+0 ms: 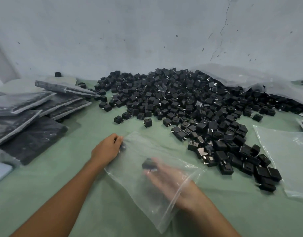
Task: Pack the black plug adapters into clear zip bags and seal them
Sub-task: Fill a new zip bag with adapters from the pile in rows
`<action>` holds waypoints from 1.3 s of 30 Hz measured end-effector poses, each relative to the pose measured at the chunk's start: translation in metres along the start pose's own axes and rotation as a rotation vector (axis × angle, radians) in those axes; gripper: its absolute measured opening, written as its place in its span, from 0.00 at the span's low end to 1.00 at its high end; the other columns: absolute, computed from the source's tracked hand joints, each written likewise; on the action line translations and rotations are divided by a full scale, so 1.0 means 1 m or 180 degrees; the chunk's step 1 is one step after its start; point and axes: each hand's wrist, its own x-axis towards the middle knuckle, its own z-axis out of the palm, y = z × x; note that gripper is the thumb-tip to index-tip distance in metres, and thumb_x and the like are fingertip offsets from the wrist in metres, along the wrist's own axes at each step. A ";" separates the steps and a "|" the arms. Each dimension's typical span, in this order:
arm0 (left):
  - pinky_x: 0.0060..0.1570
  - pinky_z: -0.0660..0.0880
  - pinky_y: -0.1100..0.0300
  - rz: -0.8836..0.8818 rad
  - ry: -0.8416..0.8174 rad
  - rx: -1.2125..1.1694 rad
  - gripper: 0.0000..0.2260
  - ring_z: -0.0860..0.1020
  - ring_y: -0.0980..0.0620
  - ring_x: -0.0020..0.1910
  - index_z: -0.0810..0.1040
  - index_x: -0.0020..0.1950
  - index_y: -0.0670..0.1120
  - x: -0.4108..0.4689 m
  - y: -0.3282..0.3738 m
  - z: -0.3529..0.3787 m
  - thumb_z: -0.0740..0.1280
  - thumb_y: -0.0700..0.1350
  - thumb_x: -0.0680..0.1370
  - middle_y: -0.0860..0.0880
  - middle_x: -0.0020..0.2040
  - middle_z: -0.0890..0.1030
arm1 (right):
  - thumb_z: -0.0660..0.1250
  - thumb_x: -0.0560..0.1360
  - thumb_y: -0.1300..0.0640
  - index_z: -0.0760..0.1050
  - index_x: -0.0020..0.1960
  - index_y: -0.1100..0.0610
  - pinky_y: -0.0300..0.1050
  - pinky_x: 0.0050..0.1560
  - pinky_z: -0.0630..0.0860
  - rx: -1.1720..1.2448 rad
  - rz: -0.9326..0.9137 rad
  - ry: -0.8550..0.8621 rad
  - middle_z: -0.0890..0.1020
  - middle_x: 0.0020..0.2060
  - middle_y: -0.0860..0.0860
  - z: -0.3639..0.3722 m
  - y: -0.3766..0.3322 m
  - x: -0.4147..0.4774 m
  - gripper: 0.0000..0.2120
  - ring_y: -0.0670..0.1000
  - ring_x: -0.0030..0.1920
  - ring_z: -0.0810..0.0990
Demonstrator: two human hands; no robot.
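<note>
Filled bags [36, 108] at the left edge of the tabletop [61, 194]. Near the front edge, left hand [107, 148], fingers clenched on the far corner of a clear zip bag [144, 199]. Inside it, right hand [171, 183], blurred, black plug adapter [148, 164] at the fingertips; grasp impossible to tell. Heaped loose adapters [190, 103] toward the far edge; empty bags [287, 156] at the right edge.

A pale, stained wall [147, 31] with a long crack [221, 33] stands behind the green surface [61, 185]. A light-blue flat device [1, 171] lies at the left edge. A crumpled plastic sack [250, 77] slumps in the far right corner.
</note>
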 end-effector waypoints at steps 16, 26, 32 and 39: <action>0.37 0.65 0.56 -0.0053 0.0060 0.0063 0.18 0.74 0.60 0.38 0.72 0.42 0.52 -0.004 0.004 -0.002 0.53 0.60 0.84 0.58 0.36 0.78 | 0.62 0.78 0.70 0.79 0.61 0.62 0.62 0.62 0.77 -0.1427 -0.0489 0.0814 0.84 0.55 0.61 0.047 0.013 0.117 0.14 0.64 0.57 0.82; 0.43 0.69 0.53 0.0037 -0.0003 0.0197 0.17 0.77 0.47 0.46 0.70 0.44 0.52 -0.005 0.004 -0.003 0.49 0.60 0.84 0.53 0.44 0.79 | 0.60 0.76 0.74 0.74 0.55 0.73 0.41 0.34 0.74 -0.2414 -0.0931 0.0871 0.77 0.41 0.62 0.049 0.013 0.119 0.09 0.53 0.35 0.75; 0.47 0.73 0.51 0.0119 -0.0043 0.0159 0.17 0.78 0.48 0.47 0.71 0.46 0.53 -0.007 0.005 -0.006 0.48 0.59 0.84 0.54 0.44 0.80 | 0.66 0.79 0.56 0.83 0.49 0.51 0.51 0.48 0.81 -0.2466 -0.0536 0.0674 0.86 0.45 0.53 0.047 0.016 0.114 0.07 0.54 0.45 0.84; 0.42 0.69 0.53 0.0535 -0.0019 0.0918 0.14 0.77 0.46 0.49 0.72 0.49 0.53 -0.005 0.012 -0.016 0.50 0.55 0.85 0.50 0.49 0.79 | 0.64 0.70 0.27 0.81 0.44 0.45 0.40 0.37 0.80 -0.2411 0.0167 0.1557 0.86 0.33 0.47 0.050 0.028 0.098 0.23 0.46 0.35 0.85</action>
